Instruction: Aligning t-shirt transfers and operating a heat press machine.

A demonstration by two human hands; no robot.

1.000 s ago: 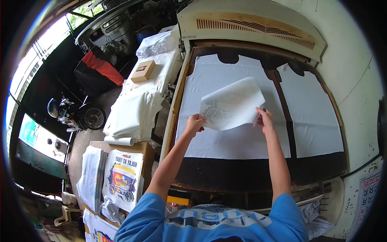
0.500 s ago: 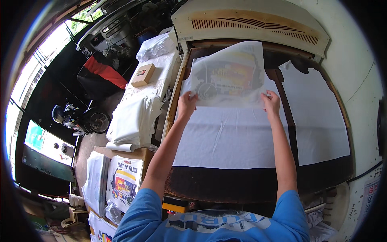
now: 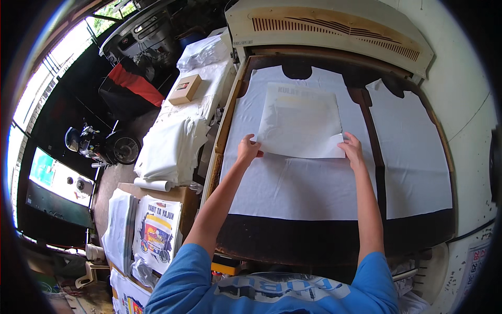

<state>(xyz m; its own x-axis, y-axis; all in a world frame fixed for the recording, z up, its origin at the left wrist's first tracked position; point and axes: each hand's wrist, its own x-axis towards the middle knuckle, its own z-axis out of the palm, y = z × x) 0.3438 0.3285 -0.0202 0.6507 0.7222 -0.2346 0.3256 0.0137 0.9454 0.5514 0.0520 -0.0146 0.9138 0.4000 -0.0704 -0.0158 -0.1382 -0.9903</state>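
Your thin whitish sheet (image 3: 303, 123) is over the upper-mid part of the wide cloth panel (image 3: 293, 191), near edge bowed & shading it; can't tell if the far edge touches. L hand (image 3: 248, 148) pinches the near-L corner btwn thumb & fingers, R hand (image 3: 352, 149) the near-R one. Sheet's prob. v. light, floppy, easily creased, maybe slick: hold just the corners, lightly, w/ even tension. Panel looks soft, prob. rucks if dragged. Narrow cloth panel (image 3: 410, 157) lies just R of the wide one; printed stack (image 3: 157, 230) well to its L.
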